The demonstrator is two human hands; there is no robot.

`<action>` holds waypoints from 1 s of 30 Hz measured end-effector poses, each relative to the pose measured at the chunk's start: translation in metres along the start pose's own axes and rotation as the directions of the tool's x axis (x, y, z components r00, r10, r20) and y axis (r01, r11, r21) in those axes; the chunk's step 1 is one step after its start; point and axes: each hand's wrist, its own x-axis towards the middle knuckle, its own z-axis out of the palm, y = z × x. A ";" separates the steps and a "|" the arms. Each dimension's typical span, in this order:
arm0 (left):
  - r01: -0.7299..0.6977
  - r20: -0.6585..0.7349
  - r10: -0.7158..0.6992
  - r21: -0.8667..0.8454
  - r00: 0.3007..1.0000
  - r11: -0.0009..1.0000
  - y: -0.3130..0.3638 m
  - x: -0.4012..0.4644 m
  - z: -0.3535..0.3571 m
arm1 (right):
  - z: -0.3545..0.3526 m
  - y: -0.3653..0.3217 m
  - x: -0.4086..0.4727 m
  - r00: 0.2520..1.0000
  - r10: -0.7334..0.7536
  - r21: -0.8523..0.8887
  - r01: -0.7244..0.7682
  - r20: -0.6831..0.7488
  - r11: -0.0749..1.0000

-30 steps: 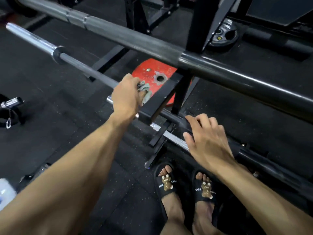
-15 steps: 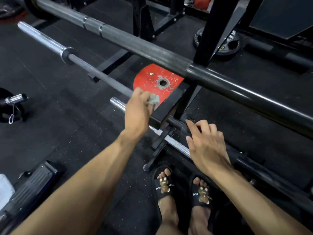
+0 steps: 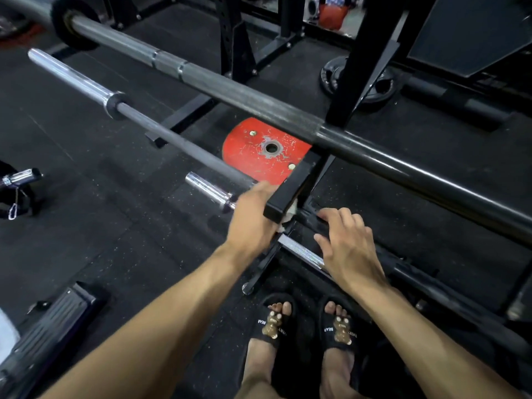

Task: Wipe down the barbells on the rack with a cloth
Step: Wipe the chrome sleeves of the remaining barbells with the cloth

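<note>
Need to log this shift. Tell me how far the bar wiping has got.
Done: nothing I can confirm; no bar looks visibly cleaner. In hand: the left hand holds the cloth at the middle bar, by the rack arm; the right hand rests on the lowest bar. Left: the top bar.

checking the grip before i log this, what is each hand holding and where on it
The left hand grips a pale cloth, mostly hidden behind the black rack arm. The right hand holds nothing; its fingers rest spread on the lowest barbell.
</note>
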 end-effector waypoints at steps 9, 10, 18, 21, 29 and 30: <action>0.048 -0.021 -0.048 0.010 0.999 0.999 0.000 -0.008 0.018 | -0.005 -0.002 0.001 0.998 0.059 0.052 -0.060 0.024 0.997; 0.035 0.011 -0.036 0.063 0.999 0.997 -0.005 -0.007 0.025 | -0.005 -0.003 0.001 0.998 0.057 0.049 -0.058 0.025 0.997; -0.207 0.184 0.174 0.179 0.967 0.962 0.008 -0.013 0.011 | -0.007 -0.003 0.000 1.000 0.005 0.001 -0.005 0.028 1.000; 0.019 -0.064 -0.019 0.002 0.998 1.000 0.008 -0.005 0.005 | -0.010 -0.006 0.002 0.999 -0.007 -0.026 0.008 0.036 1.000; -0.022 -0.063 0.022 -0.009 0.998 1.000 0.005 -0.016 -0.002 | -0.012 -0.015 0.002 1.000 -0.012 -0.185 0.015 0.014 0.983; 0.052 -0.080 -0.057 -0.064 0.995 0.997 -0.005 -0.010 -0.005 | -0.011 -0.015 0.002 0.999 -0.034 -0.200 0.030 -0.019 0.979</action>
